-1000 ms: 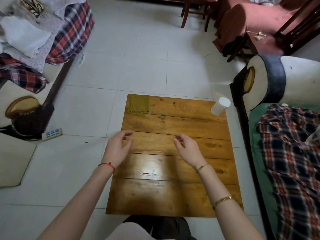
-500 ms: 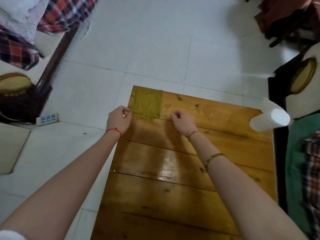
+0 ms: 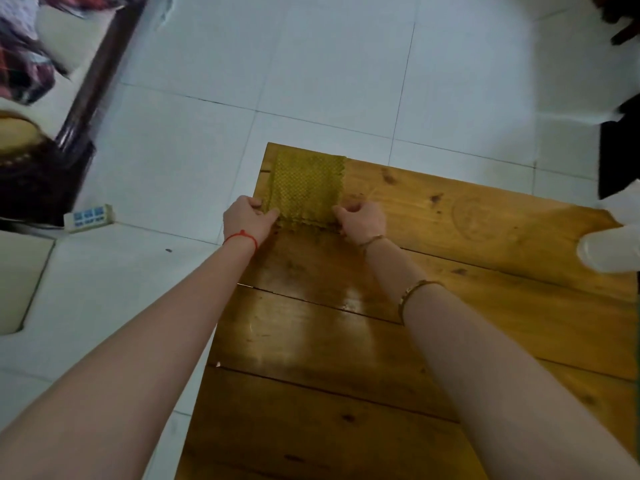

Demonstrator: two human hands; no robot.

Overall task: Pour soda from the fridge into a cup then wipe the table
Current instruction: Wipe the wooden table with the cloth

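The olive-green waffle-weave cloth lies flat at the far left corner of the brown plank table. Left hand and right hand each pinch its near edge. White paper cup stands at the table's right edge. No legible writing.

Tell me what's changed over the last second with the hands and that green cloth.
Both hands reached forward from mid-table to the far left corner. The left hand and right hand now pinch the near corners of the green cloth, one on each side. The cloth lies flat where it was on the wooden table, and the white cup stays at the right edge.
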